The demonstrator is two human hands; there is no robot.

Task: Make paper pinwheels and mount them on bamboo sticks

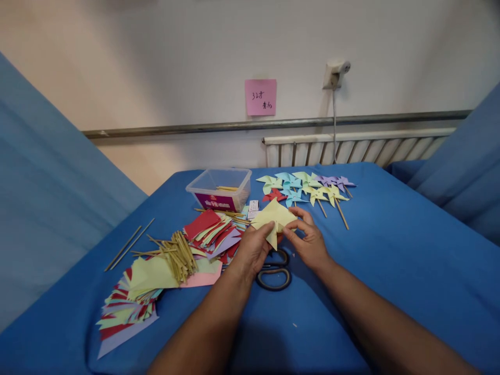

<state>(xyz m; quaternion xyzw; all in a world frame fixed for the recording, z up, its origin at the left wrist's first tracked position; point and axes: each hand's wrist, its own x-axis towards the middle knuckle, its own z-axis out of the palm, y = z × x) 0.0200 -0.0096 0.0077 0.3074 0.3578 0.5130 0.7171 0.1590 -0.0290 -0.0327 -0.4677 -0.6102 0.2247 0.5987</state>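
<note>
Between my two hands is a pale yellow paper pinwheel (274, 212), partly folded, held up above the blue-covered table. My left hand (255, 247) grips it from the left, its thumb pressed near the paper's middle. On the other side, the thumb and fingers of my right hand (308, 237) pinch the right-hand corner. Just below the hands lie scissors (274, 289) with black handles; their blades are hidden by my left hand and wrist. Several finished paper pinwheels (289, 180) on sticks, in green, blue, yellow, red and purple, lie beyond my right hand.
A clear plastic box (219, 179) holding sticks stands at the back. Left of my hands are a bundle of thin sticks (182, 258), stacked coloured paper (203, 223) and fanned paper sheets (125, 317). Small white boxes (253, 205) sit behind. A pink note (261, 97) hangs on the wall.
</note>
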